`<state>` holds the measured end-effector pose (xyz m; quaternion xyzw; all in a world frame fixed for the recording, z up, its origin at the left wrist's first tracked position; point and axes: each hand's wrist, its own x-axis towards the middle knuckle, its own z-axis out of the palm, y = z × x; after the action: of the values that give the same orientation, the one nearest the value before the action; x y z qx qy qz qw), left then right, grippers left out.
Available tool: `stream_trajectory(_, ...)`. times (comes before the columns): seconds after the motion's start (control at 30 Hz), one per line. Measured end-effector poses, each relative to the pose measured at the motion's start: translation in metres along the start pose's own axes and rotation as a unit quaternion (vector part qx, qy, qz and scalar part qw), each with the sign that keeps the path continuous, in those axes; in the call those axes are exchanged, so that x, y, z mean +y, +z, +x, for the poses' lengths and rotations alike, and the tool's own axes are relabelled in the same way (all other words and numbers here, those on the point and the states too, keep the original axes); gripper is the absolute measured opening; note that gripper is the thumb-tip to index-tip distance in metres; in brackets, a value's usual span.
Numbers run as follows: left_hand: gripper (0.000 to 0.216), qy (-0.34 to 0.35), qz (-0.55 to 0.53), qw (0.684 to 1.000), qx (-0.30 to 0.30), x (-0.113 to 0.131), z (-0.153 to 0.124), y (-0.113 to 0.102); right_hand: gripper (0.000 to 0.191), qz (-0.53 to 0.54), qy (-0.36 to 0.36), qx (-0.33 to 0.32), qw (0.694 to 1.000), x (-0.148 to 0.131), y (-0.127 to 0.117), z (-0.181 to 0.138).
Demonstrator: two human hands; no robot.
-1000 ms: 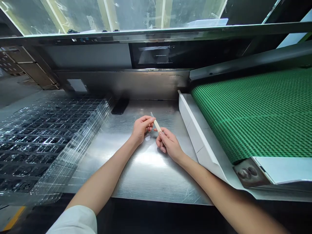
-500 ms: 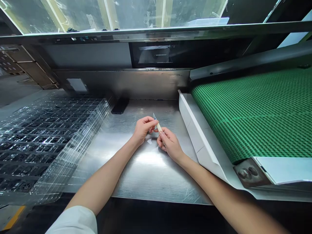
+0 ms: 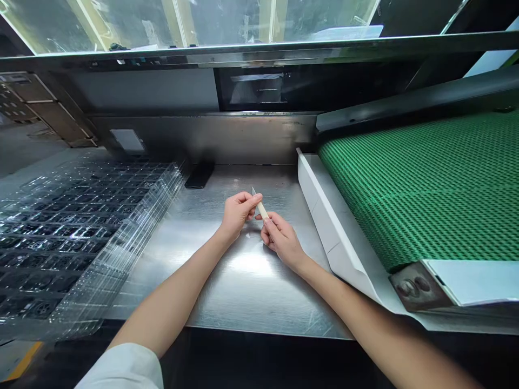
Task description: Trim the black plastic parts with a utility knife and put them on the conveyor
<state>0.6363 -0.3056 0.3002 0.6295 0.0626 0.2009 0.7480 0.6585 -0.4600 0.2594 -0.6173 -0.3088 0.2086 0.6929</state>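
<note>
"Right hand pinches the lower end of a pale-handled knife, over the metal table!"

"And left hand grips near the blade: steadying it, I'd judge. Next move calls for care there. Dark phone beyond."

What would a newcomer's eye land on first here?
Probably the bright green belt filling the right side. Next, at the centre, above the shiny metal table, the left hand and right hand hold a small pale-handled knife. Stacked clear plastic trays spread across the left.
</note>
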Motion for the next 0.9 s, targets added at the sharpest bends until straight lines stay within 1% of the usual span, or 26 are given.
stream_trajectory(0.23,0.055,0.019,-0.003,1.0,0.004,-0.0002,0.0002,0.0014,0.046,0.011,0.0,-0.005,1.0,-0.0005,-0.0003,0.0007)
stream_trajectory(0.4,0.061,0.03,0.001,0.999,0.014,-0.0007,0.0017,0.001,0.046,0.018,0.0,-0.01,1.0,-0.0001,-0.0003,0.0005)
stream_trajectory(0.53,0.068,0.022,-0.004,0.999,0.034,-0.0019,0.0047,-0.0023,0.046,0.017,-0.002,-0.017,1.0,-0.0019,0.0004,0.0)
stream_trajectory(0.73,0.077,0.018,-0.013,0.999,0.031,-0.0028,0.0065,-0.0054,0.046,0.033,0.005,-0.014,0.999,-0.005,0.0001,0.001)
stream_trajectory(0.83,0.075,0.02,-0.008,0.999,0.033,-0.0026,0.0058,-0.0048,0.046,0.036,0.006,-0.015,0.999,-0.0061,0.0002,0.0011)
stream_trajectory(0.9,0.066,0.029,0.009,0.999,0.032,-0.0019,0.0048,-0.0042,0.045,0.041,0.007,-0.018,0.999,-0.0066,0.0002,0.001)
